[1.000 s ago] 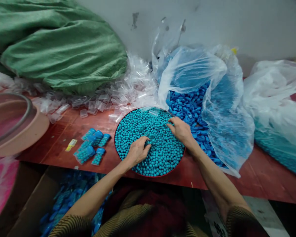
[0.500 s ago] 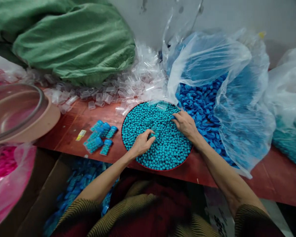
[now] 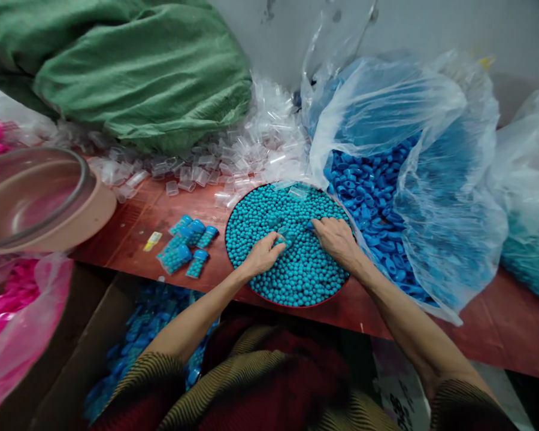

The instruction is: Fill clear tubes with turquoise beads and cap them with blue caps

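A round red-rimmed tray (image 3: 228,254) full of small turquoise beads (image 3: 296,278) sits in front of me. Over its middle my left hand (image 3: 265,252) pinches a small clear plastic container (image 3: 285,234); how full it is I cannot tell. Above the tray's right side, my right hand (image 3: 336,240) has its fingers closed on a small blue cap (image 3: 311,225), mostly covered by the fingertips. Another clear container lies on the beads at the far rim. Left of the tray is a group of bead-filled, blue-capped containers (image 3: 176,257).
An open plastic bag (image 3: 449,197) spills blue caps (image 3: 381,206) on the right. Loose clear containers (image 3: 197,173) pile up behind, below a green sack (image 3: 148,78). A pinkish basin (image 3: 94,209) stands left. Below the table edge are filled blue containers (image 3: 130,353) and pink pieces (image 3: 15,293).
My right hand has moved from near the tray's right rim inward and slightly down, closer to the left hand. The view has shifted a little; my left hand still pinches the clear container.
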The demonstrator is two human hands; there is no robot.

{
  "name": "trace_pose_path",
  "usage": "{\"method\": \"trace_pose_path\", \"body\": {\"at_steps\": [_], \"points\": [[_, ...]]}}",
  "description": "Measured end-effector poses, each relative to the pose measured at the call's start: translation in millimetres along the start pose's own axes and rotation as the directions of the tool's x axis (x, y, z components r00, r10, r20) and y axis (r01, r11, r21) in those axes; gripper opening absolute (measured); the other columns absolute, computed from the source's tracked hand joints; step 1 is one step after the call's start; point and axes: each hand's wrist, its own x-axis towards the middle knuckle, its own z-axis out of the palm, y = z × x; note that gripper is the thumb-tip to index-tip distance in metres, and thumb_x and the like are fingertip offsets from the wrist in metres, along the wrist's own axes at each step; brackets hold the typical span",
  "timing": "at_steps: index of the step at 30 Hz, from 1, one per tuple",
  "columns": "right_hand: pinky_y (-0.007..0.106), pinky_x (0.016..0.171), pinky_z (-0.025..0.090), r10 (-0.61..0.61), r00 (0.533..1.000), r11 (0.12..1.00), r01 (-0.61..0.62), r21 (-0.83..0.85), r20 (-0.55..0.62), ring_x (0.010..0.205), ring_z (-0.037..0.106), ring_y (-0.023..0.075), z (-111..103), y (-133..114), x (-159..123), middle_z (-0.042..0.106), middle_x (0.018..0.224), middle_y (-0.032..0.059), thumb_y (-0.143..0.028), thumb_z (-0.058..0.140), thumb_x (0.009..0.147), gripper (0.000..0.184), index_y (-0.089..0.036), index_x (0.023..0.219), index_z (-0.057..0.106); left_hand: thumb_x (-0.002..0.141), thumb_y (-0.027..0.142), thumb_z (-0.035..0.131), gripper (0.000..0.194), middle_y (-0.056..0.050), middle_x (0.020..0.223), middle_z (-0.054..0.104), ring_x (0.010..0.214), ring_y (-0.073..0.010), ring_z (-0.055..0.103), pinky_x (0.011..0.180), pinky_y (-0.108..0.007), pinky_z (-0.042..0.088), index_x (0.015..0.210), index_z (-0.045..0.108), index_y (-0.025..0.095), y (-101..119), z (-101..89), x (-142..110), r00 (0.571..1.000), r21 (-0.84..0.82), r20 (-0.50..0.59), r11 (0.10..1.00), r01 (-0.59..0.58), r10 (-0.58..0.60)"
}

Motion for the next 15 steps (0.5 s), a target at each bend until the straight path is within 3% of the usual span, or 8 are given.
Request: {"method": "trace_pose_path", "body": {"at_steps": [3,6,9,12,15], "points": [[0.031,0.08,0.042,-0.027,0.996,0.943,0.054,0.328,-0.084,0.096,0.061,0.0224,-5.4,-10.3,-0.7,0.067,0.107,0.0126,-0.024,0.039,0.092,0.033,-0.014,0.116,0.059,0.084,0.028,0.045,0.021,-0.001,0.079,0.057,0.072,-0.0145,0.051,0.071,-0.028,0.042,0.098,0.054,0.015,3.0,-1.3,-2.3,0.998,-0.031,-0.001,0.998,-0.055,0.055],[0.029,0.081,0.047,-0.127,0.987,0.781,0.159,0.604,-0.096,0.096,0.064,0.0187,-7.9,-19.2,-3.2,0.069,0.109,0.0064,-0.023,0.043,0.089,0.032,-0.02,0.115,0.062,0.083,0.027,0.046,0.022,0.0,0.08,0.055,0.074,-0.0142,0.05,0.074,-0.028,0.042,0.099,0.054,0.015,4.4,-3.6,-6.1,0.995,-0.026,-0.017,0.995,-0.097,0.096],[0.031,0.08,0.047,-0.147,0.989,0.725,0.124,0.678,-0.024,0.091,0.065,0.0197,-9.3,-16.6,-7.7,0.072,0.1,0.0051,-0.022,0.045,0.086,0.027,-0.023,0.102,0.068,0.083,0.029,0.046,0.023,0.001,0.077,0.052,0.07,-0.013,0.048,0.069,-0.026,0.042,0.1,0.054,0.016,1.2,-6.0,-9.1,0.995,-0.041,-0.018,0.995,-0.096,0.095],[0.03,0.072,0.047,-0.053,0.997,0.715,0.006,0.699,0.046,0.079,0.065,0.0196,-11.6,-11.0,-11.0,0.071,0.087,0.0048,-0.024,0.048,0.083,0.023,-0.021,0.096,0.067,0.084,0.032,0.045,0.025,0.002,0.075,0.049,0.066,-0.0122,0.047,0.065,-0.025,0.042,0.103,0.053,0.017,-1.7,-7.3,-9.4,0.997,-0.081,-0.028,0.994,-0.077,0.075],[0.027,0.061,0.044,0.055,0.998,0.579,-0.067,0.813,0.043,0.063,0.059,0.0153,-12.3,-16.7,-11.1,0.065,0.074,0.001,-0.03,0.043,0.087,0.024,-0.02,0.1,0.061,0.083,0.031,0.045,0.025,0.002,0.076,0.049,0.068,-0.0123,0.047,0.065,-0.025,0.042,0.101,0.053,0.016,1.4,-6.5,-8.8,0.996,-0.092,-0.033,0.992,-0.091,0.088]]}}
